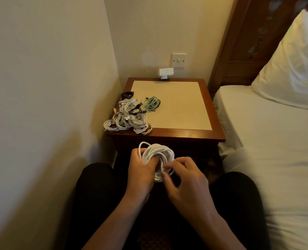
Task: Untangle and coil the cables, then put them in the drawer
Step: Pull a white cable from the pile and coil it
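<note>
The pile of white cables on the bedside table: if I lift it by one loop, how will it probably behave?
Probably floppy: the pile of white cables lies in loose, sagging loops. It would likely come up as one clump, since black cables are woven through it. Part seems to overhang the bedside table edge, so a push might drop it.

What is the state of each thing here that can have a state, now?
White cable: coiled, held before the nightstand.
Left hand: grips that coil.
Right hand: pinches a strand of it.
White pile: heaped loosely on the nightstand, dark cables on top.
Green cable: coiled, on the nightstand.
Black cable: coiled, behind the pile.
</note>
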A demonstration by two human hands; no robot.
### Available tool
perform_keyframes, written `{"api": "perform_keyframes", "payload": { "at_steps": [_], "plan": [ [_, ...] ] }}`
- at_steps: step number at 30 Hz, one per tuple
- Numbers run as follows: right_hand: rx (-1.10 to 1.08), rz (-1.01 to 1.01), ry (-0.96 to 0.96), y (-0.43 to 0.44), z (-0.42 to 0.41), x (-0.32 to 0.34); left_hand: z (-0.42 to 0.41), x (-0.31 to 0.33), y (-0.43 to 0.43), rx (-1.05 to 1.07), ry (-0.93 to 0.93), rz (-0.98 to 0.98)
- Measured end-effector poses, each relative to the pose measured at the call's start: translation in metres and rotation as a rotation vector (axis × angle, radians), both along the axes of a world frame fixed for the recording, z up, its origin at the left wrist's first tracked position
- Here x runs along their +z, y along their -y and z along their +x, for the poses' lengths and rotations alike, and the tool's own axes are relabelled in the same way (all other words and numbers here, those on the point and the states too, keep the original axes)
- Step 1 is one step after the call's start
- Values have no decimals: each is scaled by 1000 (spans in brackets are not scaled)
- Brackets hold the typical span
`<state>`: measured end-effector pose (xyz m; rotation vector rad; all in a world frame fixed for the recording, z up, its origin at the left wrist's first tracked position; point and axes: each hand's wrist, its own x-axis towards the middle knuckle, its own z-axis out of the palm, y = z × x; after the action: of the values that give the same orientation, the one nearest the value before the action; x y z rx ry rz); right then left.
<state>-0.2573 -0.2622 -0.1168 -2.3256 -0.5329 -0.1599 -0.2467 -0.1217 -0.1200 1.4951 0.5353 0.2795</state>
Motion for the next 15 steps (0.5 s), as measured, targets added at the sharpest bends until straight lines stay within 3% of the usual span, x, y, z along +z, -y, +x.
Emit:
{"api": "perform_keyframes", "payload": {
  "at_steps": [9, 15],
  "plan": [
    [-98, -155, -104, -13, 12, -11, -6, -6, 6, -30, 24, 77],
    [-65, 15, -31, 3, 14, 5, 1, -10, -12, -32, -11, 168]
  ]
}}
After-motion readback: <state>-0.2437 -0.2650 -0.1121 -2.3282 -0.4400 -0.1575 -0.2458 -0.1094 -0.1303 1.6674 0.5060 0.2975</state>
